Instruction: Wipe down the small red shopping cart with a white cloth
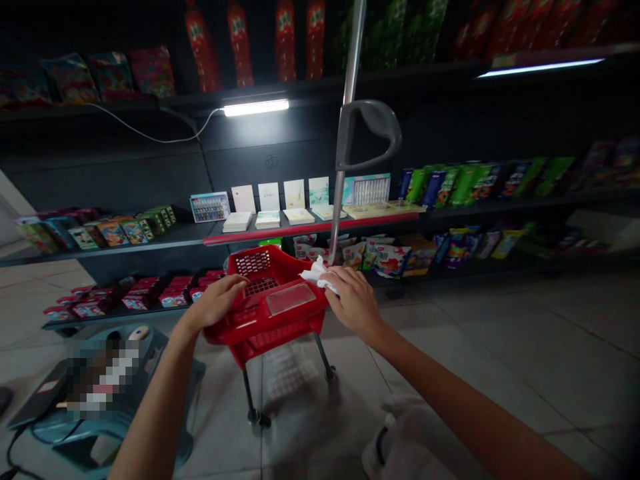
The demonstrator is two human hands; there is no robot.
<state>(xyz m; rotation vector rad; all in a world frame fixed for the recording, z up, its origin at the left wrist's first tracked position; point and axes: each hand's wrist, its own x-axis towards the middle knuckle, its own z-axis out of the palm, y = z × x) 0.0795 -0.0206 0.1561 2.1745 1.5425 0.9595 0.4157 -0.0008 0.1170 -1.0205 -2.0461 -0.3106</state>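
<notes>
A small red plastic shopping cart (255, 327) stands on the floor ahead of me, on dark legs with wheels. My left hand (219, 301) grips its left rim, fingers bent over the edge. Bunched in my right hand (354, 298) is a white tissue (316, 272), which lies against the cart's right rim. Between my hands, a clear rectangular panel (291, 299) is set in the red top near me. A tall metal pole (337, 200) with a grey loop handle (373, 137) rises by the cart's right side; its lower end is hidden.
Dark shelves (165, 243) behind the cart hold boxes, booklets (269, 197), snack bags (393, 259) and red bottles (285, 43). A teal stool (173, 373) with a dark device on it stands at left. Pale blurred fabric (410, 443) shows at the bottom.
</notes>
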